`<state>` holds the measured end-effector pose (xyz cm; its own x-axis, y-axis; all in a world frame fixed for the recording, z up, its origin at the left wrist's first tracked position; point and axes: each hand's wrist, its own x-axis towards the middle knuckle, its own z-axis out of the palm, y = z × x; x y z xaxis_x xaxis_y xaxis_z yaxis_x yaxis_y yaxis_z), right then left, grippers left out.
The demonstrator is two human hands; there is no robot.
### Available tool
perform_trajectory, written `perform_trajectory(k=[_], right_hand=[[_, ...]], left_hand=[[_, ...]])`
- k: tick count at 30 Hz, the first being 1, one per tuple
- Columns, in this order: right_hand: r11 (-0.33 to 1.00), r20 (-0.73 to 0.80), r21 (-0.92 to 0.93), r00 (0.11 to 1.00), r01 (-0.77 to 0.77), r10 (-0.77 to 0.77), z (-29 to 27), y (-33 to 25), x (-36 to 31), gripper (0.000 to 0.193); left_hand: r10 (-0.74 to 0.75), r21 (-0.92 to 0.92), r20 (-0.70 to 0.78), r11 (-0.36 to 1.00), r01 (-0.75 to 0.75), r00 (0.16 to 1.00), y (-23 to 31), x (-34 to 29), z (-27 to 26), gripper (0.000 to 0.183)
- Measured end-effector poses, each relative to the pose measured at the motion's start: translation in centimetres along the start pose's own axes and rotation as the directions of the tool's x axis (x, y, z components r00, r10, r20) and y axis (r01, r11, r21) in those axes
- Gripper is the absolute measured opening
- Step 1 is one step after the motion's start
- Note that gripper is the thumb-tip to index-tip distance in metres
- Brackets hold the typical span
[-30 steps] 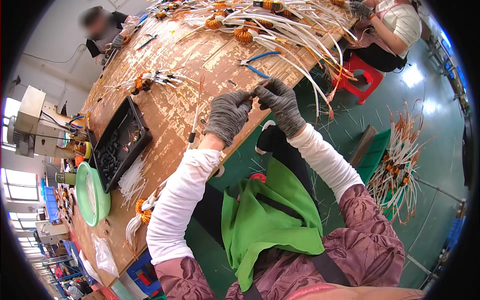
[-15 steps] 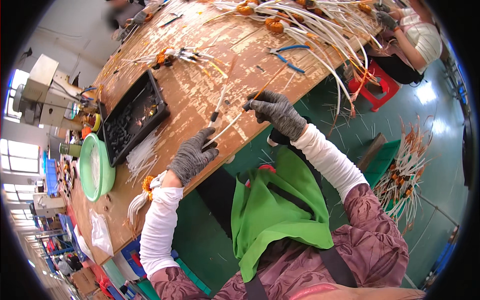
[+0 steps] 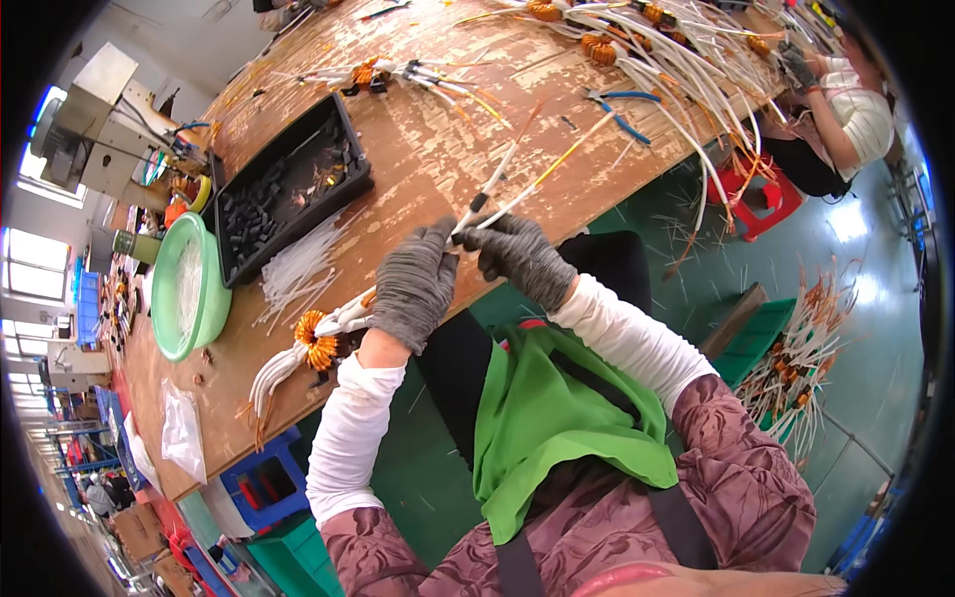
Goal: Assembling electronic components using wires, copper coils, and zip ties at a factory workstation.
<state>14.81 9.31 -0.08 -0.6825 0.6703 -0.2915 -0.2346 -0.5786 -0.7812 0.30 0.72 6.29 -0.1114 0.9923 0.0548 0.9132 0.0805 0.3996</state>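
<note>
Both gloved hands meet over the table's near edge. My left hand is closed around white wires that run up from a copper-wound ring coil lying beside my wrist. One white wire extends past my fingers, with a black sleeve on it and a bare copper end. My right hand pinches a second white wire, which carries a yellow section toward its tip. A small dark piece shows between the fingertips of both hands, partly hidden by the gloves.
Left stand a black tray of short black sleeves and a green basin. White cable ties lie beside the tray. Blue-handled pliers and more coils lie farther off. A co-worker sits at far right.
My right hand has moved down and left along the wire to meet my left hand, which has moved slightly right and up. The wire's yellow section is now exposed. The view has shifted a little.
</note>
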Motion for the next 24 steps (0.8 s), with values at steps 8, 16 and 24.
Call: perform_trajectory(k=[8, 16, 24], right_hand=[[0.890, 0.194, -0.309, 0.938, 0.337, -0.288, 3.5, -4.3, 1.6, 0.022], [0.940, 0.031, -0.342, 0.999, -0.003, 0.015, 2.9, -2.7, 8.9, 0.020], [0.917, 0.073, -0.331, 0.975, 0.222, -0.210, -0.5, -2.2, 7.1, 0.017]], left_hand=[[-0.084, -0.055, -0.245, 0.996, 0.073, 0.966, -6.9, -8.6, -7.8, 0.053], [-0.269, 0.229, -0.231, 0.919, 0.322, 0.935, -14.2, -16.4, -3.4, 0.090], [-0.268, 0.259, -0.296, 0.901, 0.347, 0.917, -12.8, -15.0, -1.6, 0.078]])
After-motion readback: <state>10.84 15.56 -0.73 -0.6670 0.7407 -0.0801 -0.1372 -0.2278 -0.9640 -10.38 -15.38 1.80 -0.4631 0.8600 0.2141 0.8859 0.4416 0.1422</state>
